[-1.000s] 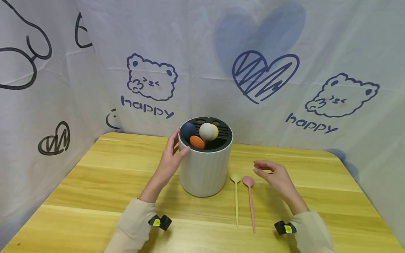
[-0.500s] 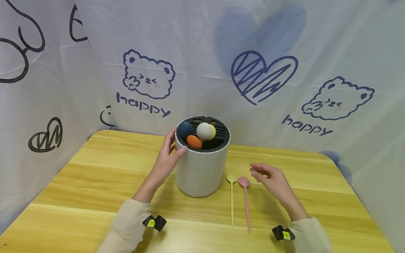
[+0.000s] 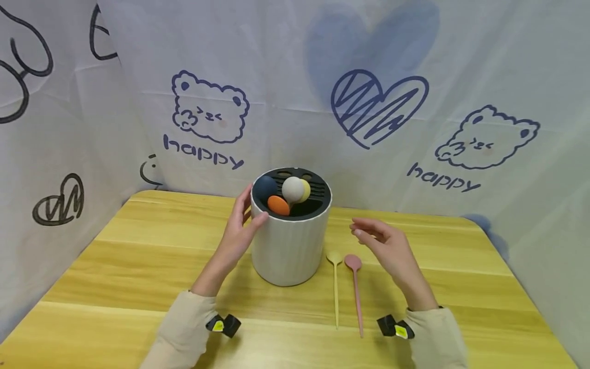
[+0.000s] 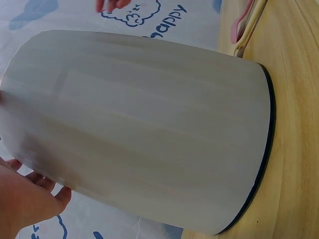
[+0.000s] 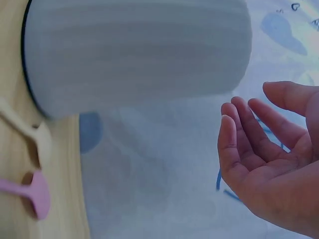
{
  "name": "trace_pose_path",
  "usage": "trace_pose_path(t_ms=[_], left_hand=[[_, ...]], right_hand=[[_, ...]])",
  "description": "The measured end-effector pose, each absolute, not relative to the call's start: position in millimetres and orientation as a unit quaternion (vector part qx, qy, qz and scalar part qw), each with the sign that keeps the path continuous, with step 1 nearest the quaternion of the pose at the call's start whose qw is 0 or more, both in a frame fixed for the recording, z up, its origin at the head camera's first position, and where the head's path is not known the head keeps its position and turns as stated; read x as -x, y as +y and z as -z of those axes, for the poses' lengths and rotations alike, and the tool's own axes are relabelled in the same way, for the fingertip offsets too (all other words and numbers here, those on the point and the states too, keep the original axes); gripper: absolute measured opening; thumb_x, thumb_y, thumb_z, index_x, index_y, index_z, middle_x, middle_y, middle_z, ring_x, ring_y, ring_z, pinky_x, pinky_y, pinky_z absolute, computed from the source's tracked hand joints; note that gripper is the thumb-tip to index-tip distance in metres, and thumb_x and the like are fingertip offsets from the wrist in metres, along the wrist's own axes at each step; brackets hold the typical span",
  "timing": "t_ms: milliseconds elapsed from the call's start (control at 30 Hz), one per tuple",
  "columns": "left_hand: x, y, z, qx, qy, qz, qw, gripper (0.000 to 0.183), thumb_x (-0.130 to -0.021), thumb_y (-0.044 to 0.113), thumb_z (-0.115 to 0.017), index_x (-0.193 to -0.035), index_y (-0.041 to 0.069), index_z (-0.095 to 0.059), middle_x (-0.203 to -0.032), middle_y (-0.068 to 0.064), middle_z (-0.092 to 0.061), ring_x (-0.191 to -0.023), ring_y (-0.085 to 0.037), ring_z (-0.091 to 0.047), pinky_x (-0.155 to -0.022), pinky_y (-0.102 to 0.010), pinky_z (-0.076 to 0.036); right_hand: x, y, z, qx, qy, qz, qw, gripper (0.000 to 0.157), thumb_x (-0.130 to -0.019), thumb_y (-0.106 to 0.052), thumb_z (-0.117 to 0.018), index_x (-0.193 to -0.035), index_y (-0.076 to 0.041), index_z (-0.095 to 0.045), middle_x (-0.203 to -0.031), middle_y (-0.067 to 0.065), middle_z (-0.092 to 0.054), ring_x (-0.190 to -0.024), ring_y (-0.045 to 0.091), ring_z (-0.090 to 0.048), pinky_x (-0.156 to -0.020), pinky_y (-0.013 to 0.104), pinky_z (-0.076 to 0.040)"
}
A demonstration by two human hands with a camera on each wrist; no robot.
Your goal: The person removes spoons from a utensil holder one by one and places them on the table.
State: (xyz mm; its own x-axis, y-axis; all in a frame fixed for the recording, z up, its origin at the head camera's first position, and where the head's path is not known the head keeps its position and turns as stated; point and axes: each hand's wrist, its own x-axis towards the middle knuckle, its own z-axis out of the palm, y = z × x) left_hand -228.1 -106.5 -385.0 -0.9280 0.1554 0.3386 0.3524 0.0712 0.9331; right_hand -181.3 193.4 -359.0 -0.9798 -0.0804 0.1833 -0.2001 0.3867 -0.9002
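A white ribbed utensil holder [image 3: 290, 251] with a black slotted top stands upright on the table. My left hand [image 3: 237, 230] holds its left side near the rim, thumb in front and fingers round the side. In the holder are utensils with dark blue [image 3: 265, 187], orange [image 3: 278, 205], white [image 3: 293, 189] and yellow [image 3: 304, 190] heads; their lower parts are hidden. Right of the holder lie a yellow spoon [image 3: 335, 289] and a pink spoon [image 3: 357, 294], side by side. My right hand [image 3: 387, 243] hovers above and right of them, fingers loosely bent around nothing.
The wooden table [image 3: 138, 246] has rounded back corners. White cloth [image 3: 286, 66] printed with bears, hearts and "happy" hangs behind it and along the left. A black wrist camera sits on each sleeve.
My right hand has risen and moved left toward the holder, away from the spoons. My left hand keeps its hold. The head view has shifted slightly.
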Motion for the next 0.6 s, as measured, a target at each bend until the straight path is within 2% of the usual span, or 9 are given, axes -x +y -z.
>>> trace_pose_path(t_ms=[433,600], left_hand=[[228,-111,385,0.170,-0.730,0.657,0.082,0.074,-0.093,0.029,-0.054,-0.155,0.012,-0.018,-0.158,-0.009,-0.019,-0.142,-0.027,-0.022,-0.115,-0.048,-0.018],[229,-108,387,0.176,-0.728,0.658,0.084,0.075,-0.091,0.027,-0.055,-0.155,0.010,-0.018,-0.158,-0.010,-0.018,-0.143,-0.028,-0.021,-0.115,-0.048,-0.019]], right_hand=[[173,155,338,-0.153,-0.780,-0.601,0.083,0.030,-0.092,-0.006,-0.063,-0.120,0.005,-0.064,-0.115,0.017,-0.066,-0.103,0.012,-0.063,-0.090,0.024,-0.049],[179,153,336,-0.164,-0.802,-0.568,0.082,0.030,-0.093,-0.011,-0.063,-0.120,0.002,-0.066,-0.116,0.013,-0.067,-0.104,0.018,-0.063,-0.088,0.025,-0.050]])
